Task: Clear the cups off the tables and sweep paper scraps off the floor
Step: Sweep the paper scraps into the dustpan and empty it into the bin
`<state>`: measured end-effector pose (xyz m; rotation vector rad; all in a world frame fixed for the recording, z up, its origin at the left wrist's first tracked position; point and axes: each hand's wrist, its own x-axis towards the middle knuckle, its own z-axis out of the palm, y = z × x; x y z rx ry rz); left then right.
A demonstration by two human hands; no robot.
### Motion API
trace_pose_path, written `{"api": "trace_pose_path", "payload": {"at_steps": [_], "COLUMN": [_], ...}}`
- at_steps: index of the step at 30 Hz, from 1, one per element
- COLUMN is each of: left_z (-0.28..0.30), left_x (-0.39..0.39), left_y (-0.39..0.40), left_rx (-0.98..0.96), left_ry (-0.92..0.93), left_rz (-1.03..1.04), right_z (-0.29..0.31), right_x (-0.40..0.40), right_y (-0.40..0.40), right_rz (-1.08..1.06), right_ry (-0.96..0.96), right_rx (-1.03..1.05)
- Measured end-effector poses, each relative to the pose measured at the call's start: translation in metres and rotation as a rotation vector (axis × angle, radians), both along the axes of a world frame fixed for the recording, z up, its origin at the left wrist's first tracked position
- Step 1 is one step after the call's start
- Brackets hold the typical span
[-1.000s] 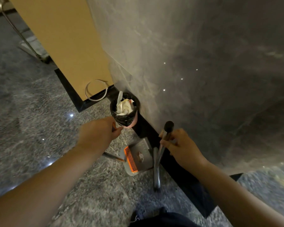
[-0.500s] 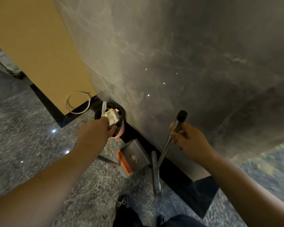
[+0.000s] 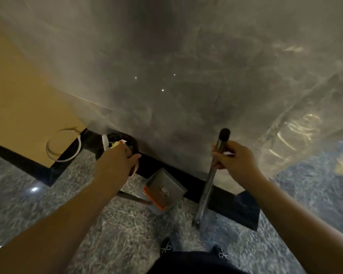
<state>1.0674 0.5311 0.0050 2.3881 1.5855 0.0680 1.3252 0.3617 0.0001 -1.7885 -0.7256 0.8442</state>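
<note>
A small bin (image 3: 131,139) lined with a black bag stands on the floor against the grey marble wall, with a white cup (image 3: 105,141) and crumpled paper inside. My left hand (image 3: 116,165) is in front of it and hides most of it, fingers curled round the top of the dustpan's dark handle (image 3: 134,197). The grey dustpan (image 3: 167,183) with an orange comb edge lies on the floor by the baseboard. My right hand (image 3: 237,161) grips the metal broom handle (image 3: 207,187) just below its black cap; the handle slants down to the floor.
The marble wall (image 3: 186,76) with a black baseboard (image 3: 222,196) fills the view ahead. A tan panel (image 3: 24,107) with a white looped cord (image 3: 62,145) is at left. Speckled stone floor (image 3: 117,230) lies around my shoes (image 3: 166,248).
The view has swung left and closer to the wall. My left hand now covers more of the bin. My right hand has stood the broom handle more upright.
</note>
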Motion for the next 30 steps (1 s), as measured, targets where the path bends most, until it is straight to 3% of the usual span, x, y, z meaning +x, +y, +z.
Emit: {"api": "trace_pose_path", "payload": {"at_steps": [4,10,19,25,30], "left_z": [-0.001,-0.004,-0.019,-0.025,-0.031], "left_x": [0.004,0.004,0.013,0.027,0.045], "left_y": [0.018,0.037,0.042,0.039,0.034], "left_rx": [-0.117,-0.119,-0.146,-0.133,-0.175], "left_ry": [-0.072,-0.106,-0.237,-0.235,-0.185], "left_rz": [0.030,-0.039,0.041,0.069,0.038], "right_z": [-0.005,-0.007,-0.012,-0.015,-0.020], "right_x": [-0.004,-0.010,-0.008,0.002,0.019], "right_y": [0.001,0.002,0.006,0.002,0.002], "right_rz": [-0.093,-0.155,-0.189,-0.226,-0.232], "right_ry": [0.099,-0.064,0.112,-0.005,0.044], "right_rx": [0.035,0.010,0.073,0.042,0.019]}}
